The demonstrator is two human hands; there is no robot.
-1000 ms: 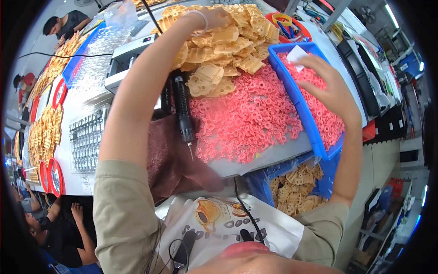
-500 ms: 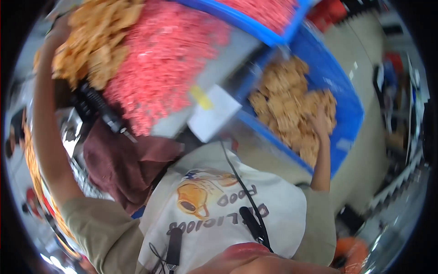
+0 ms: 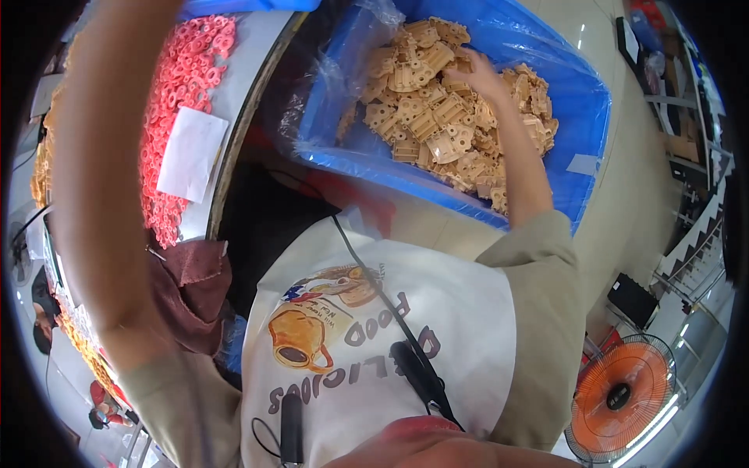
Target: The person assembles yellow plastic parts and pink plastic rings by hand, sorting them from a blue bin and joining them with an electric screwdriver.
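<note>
My right hand (image 3: 479,76) reaches into a blue plastic bin (image 3: 437,195) on the right, which is lined with clear film. A heap of tan moulded plastic parts (image 3: 449,117), with ribs and round holes, fills much of it. The fingers point left, spread apart on top of the heap and touching some parts; none is seen lifted. My left forearm (image 3: 109,171) stretches up along the left side, blurred, and its hand lies beyond the upper edge. Beside that forearm, small pink ring-ended plastic pieces (image 3: 183,86) are spread over a grey table (image 3: 253,47).
White paper (image 3: 192,152) lies on the table by the pink pieces. A maroon cloth (image 3: 191,292) hangs at the near table edge. Another blue bin (image 3: 242,4) shows at the top. An orange fan (image 3: 620,394) and a black box (image 3: 632,300) stand at the lower right.
The view has swung right, so the tan parts' bin now sits nearer the middle. My left hand, by the orange pieces before, has left the picture. My right hand has shifted across the heap.
</note>
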